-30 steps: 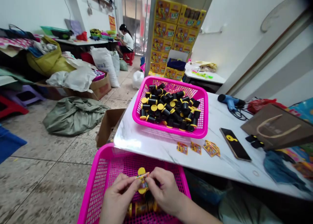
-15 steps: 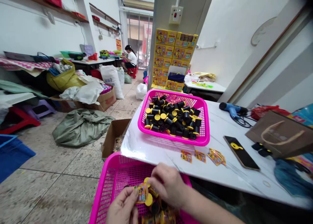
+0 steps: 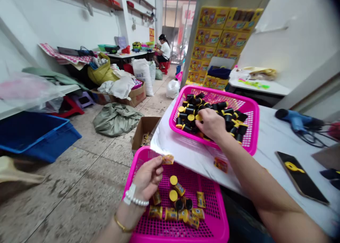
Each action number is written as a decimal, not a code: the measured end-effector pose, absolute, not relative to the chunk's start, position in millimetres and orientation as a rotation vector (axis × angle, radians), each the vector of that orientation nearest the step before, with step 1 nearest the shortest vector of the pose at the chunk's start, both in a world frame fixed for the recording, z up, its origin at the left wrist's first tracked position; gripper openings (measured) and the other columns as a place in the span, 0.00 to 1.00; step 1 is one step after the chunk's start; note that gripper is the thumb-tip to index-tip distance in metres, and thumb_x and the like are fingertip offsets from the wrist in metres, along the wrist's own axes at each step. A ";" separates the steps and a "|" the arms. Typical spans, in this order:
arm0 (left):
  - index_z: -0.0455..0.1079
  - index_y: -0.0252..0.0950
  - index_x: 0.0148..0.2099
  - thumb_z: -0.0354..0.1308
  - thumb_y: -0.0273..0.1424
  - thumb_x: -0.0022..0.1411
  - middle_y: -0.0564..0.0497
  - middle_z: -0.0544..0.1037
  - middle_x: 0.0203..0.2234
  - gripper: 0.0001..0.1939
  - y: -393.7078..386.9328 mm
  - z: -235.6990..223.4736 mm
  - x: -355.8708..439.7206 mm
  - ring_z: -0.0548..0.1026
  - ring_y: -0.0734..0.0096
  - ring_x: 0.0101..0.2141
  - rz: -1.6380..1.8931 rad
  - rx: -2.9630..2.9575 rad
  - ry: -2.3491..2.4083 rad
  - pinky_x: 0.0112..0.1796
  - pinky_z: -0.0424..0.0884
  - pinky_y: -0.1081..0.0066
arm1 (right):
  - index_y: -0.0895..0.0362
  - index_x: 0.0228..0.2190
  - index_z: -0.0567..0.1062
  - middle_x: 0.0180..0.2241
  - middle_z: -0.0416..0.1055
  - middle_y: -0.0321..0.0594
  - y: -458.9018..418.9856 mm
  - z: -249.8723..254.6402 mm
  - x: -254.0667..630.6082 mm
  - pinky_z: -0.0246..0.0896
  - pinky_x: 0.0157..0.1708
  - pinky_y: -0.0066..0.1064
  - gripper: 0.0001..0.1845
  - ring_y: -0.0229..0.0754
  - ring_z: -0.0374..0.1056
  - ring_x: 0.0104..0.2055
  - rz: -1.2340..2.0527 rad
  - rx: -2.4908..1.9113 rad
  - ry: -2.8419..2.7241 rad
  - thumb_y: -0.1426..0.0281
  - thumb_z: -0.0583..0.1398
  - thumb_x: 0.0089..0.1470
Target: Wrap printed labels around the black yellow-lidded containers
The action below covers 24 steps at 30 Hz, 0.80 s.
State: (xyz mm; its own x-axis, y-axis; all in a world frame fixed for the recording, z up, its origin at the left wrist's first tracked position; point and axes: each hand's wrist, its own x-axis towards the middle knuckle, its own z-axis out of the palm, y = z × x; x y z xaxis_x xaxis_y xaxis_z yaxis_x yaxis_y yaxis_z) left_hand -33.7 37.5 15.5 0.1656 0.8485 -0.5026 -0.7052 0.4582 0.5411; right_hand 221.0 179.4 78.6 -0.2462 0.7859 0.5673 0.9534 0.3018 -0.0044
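Observation:
My left hand (image 3: 148, 176) hovers over the near pink basket (image 3: 217, 232) and pinches a small orange sticker (image 3: 167, 159) between thumb and fingertips. Several black rolls with yellow caps (image 3: 178, 189), some wrapped in stickers, lie in that basket. My right hand (image 3: 213, 124) reaches into the far pink basket (image 3: 252, 108) on the white table (image 3: 268, 140); its fingers are curled down among the pile of black-and-yellow rolls (image 3: 189, 113). Whether it grips one is hidden.
More stickers (image 3: 220, 164) lie on the table beside a phone (image 3: 299, 175) and a blue heat gun (image 3: 296, 120). On the floor are an open cardboard box (image 3: 142, 129), a green sack (image 3: 114, 117) and a blue crate (image 3: 34, 135). Yellow cartons (image 3: 220, 38) stack behind. A person (image 3: 164, 50) sits far back.
My right hand left the near basket and reached into the far basket's pile. The labelled roll dropped out of my hands; my left hand now holds only a sticker. The view swung left.

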 end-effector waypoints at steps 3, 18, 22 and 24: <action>0.73 0.28 0.29 0.65 0.20 0.54 0.54 0.74 0.21 0.04 51.9 15.9 -37.2 0.61 0.88 0.15 1.187 0.089 0.810 0.12 0.50 0.85 | 0.57 0.43 0.75 0.39 0.74 0.44 154.8 76.4 211.7 0.68 0.34 0.34 0.16 0.44 0.71 0.37 0.003 -1.238 -1.858 0.65 0.64 0.52; 0.70 0.29 0.33 0.55 0.19 0.65 0.55 0.71 0.20 0.07 85.7 25.0 -17.4 0.60 0.88 0.12 1.195 -0.015 0.744 0.10 0.49 0.86 | 0.56 0.40 0.79 0.28 0.78 0.37 126.1 24.5 173.5 0.72 0.30 0.33 0.17 0.36 0.72 0.25 1.437 -0.829 -1.284 0.66 0.70 0.47; 0.71 0.28 0.34 0.54 0.20 0.66 0.54 0.72 0.20 0.08 85.7 25.4 -13.5 0.59 0.89 0.12 1.186 0.009 0.756 0.10 0.48 0.86 | 0.56 0.40 0.79 0.28 0.78 0.35 123.7 23.0 170.0 0.73 0.30 0.32 0.17 0.36 0.72 0.25 1.462 -0.814 -1.263 0.66 0.70 0.47; 0.71 0.29 0.33 0.54 0.20 0.66 0.54 0.72 0.20 0.08 85.8 24.2 -12.3 0.59 0.89 0.12 1.176 0.010 0.753 0.10 0.49 0.86 | 0.56 0.39 0.78 0.28 0.78 0.35 122.6 23.7 168.3 0.73 0.30 0.32 0.17 0.35 0.72 0.25 1.465 -0.821 -1.268 0.66 0.70 0.46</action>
State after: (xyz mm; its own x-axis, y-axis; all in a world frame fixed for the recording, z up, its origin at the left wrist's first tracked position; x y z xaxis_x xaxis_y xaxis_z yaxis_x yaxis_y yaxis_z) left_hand -12.3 85.8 24.2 0.1732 0.8326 -0.5261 -0.8262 0.4136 0.3826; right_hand 168.3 122.6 23.7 -0.2789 0.9542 0.1086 -0.2449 0.0387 -0.9688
